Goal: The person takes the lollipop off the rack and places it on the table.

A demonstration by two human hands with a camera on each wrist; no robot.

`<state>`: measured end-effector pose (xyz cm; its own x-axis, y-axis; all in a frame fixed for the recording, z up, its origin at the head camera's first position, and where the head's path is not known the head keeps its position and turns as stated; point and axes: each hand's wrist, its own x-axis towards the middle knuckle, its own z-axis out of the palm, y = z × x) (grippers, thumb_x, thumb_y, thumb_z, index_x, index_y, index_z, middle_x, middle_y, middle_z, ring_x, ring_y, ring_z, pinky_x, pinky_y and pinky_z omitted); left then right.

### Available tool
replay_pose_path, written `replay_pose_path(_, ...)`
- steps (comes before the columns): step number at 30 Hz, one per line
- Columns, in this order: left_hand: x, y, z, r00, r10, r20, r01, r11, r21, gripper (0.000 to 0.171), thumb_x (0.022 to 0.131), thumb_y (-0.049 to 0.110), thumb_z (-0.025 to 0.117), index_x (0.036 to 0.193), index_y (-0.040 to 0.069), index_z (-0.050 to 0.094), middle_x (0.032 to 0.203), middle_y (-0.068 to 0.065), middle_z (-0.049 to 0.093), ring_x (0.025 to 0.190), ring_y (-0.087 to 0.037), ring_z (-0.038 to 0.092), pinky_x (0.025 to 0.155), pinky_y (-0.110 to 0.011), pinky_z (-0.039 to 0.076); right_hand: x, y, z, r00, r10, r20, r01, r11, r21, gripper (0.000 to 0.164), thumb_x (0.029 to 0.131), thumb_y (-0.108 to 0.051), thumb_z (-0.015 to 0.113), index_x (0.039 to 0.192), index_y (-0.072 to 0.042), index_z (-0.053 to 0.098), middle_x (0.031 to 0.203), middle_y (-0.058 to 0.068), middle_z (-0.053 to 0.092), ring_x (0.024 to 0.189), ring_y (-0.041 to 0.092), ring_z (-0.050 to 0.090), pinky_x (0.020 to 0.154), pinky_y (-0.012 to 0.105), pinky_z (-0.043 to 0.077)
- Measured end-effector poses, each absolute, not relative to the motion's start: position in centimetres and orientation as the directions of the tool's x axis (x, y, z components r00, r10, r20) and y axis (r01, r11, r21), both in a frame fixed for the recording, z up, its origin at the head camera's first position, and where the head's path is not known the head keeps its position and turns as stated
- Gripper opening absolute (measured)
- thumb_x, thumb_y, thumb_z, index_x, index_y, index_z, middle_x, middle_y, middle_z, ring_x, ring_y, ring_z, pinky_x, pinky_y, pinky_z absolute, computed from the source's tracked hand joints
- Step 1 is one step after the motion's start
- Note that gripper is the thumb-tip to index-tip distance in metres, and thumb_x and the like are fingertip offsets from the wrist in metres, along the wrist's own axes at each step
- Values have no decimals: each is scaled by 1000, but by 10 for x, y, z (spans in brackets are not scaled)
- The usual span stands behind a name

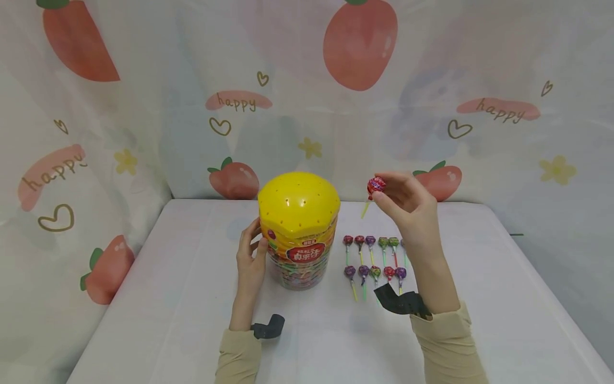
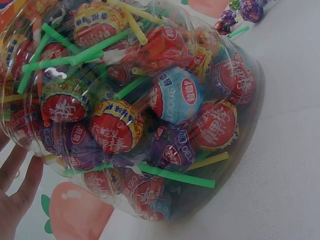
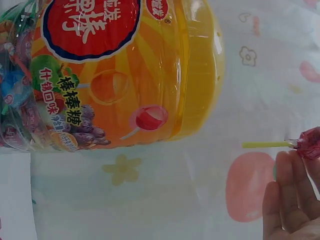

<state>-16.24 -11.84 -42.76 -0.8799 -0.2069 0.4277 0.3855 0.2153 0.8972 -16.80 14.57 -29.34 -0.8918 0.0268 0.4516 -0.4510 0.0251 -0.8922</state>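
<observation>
A clear jar of lollipops point(image 1: 299, 266) with a domed yellow lid point(image 1: 298, 202) stands upright on the table. My left hand point(image 1: 250, 261) rests against its left side, just under the lid; in the left wrist view its fingers point(image 2: 30, 180) reach the clear wall, behind which wrapped lollipops show. Up and to the right of the jar, my right hand point(image 1: 408, 200) pinches a red-wrapped lollipop point(image 1: 376, 185) by its head. Its yellow stick points downward in the head view. The right wrist view shows this yellow stick point(image 3: 265, 145) apart from the jar's lid.
Two rows of lollipops lie right of the jar, a back row with a purple lollipop point(image 1: 370, 240) and a front row with another purple one point(image 1: 349, 272). My right forearm overlaps the rows' right end. A white cloth point(image 1: 192, 298) covers the table; a printed curtain point(image 1: 297, 106) hangs behind.
</observation>
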Motion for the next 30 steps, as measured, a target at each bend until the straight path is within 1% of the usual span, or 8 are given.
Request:
replay_pose_path(7, -162, -118, -426, -881, -209, 424, 380, 219, 899, 43, 98, 9, 52, 140, 3, 45, 135, -20, 51, 122, -17, 47, 100, -27, 42, -154, 156, -314, -916, 57, 397, -398, -15, -917, 27, 89, 0, 64, 115, -5, 63, 99, -6, 68, 92, 8, 63, 80, 16, 51)
replay_pose_path(12, -161, -118, -426, -883, -209, 420, 373, 232, 898, 43, 98, 7, 52, 140, 2, 45, 135, -20, 51, 123, -25, 48, 99, -22, 41, -147, 163, -332, -933, 70, 353, -356, -25, -934, 28, 90, 2, 62, 117, -3, 62, 99, -6, 67, 91, 8, 61, 81, 18, 50)
replay_pose_path(13, -161, -118, -426, -883, -209, 420, 373, 231, 899, 43, 98, 7, 52, 140, 2, 45, 135, -20, 51, 124, -25, 48, 100, -24, 41, -146, 165, -336, -936, 71, 345, -347, -20, -938, 28, 90, 2, 62, 118, -3, 62, 99, -6, 66, 92, 8, 61, 81, 18, 50)
replay_pose_path(16, -161, -118, -426, -882, -211, 421, 376, 221, 900, 43, 97, 6, 52, 140, 2, 45, 135, -20, 51, 123, -24, 48, 102, -35, 43, -143, 169, -347, -946, 60, 319, -320, 0, -947, 29, 90, 1, 62, 119, -2, 61, 101, -7, 66, 93, 7, 62, 82, 18, 50)
replay_pose_path(19, -161, -118, -425, -882, -210, 421, 379, 214, 900, 43, 98, 7, 52, 140, 2, 45, 135, -20, 51, 122, -18, 48, 103, -46, 42, -141, 173, -358, -957, 47, 287, -287, 22, -958, 29, 91, -1, 62, 120, -2, 60, 103, -9, 66, 94, 5, 63, 84, 18, 49)
replay_pose_path(21, -161, -118, -425, -883, -208, 420, 379, 211, 901, 43, 98, 7, 52, 140, 2, 45, 135, -20, 51, 122, -18, 47, 103, -49, 42, -141, 175, -365, -962, 36, 272, -270, 38, -962, 29, 91, -3, 62, 120, -2, 59, 103, -10, 66, 94, 4, 63, 86, 17, 49)
replay_pose_path(26, -161, -118, -426, -884, -205, 420, 380, 208, 902, 43, 98, 9, 52, 140, 3, 45, 135, -20, 51, 123, -24, 47, 103, -50, 42, -144, 181, -378, -971, 18, 239, -238, 65, -969, 30, 91, -5, 63, 121, -2, 59, 103, -14, 66, 93, 1, 62, 85, 16, 46)
replay_pose_path(30, -161, -118, -425, -883, -205, 422, 380, 215, 900, 44, 98, 11, 52, 141, 3, 45, 136, -19, 51, 124, -24, 47, 103, -43, 42, -147, 187, -383, -972, 6, 235, -234, 76, -969, 31, 91, -6, 63, 122, -2, 58, 102, -14, 67, 94, 1, 62, 84, 15, 46)
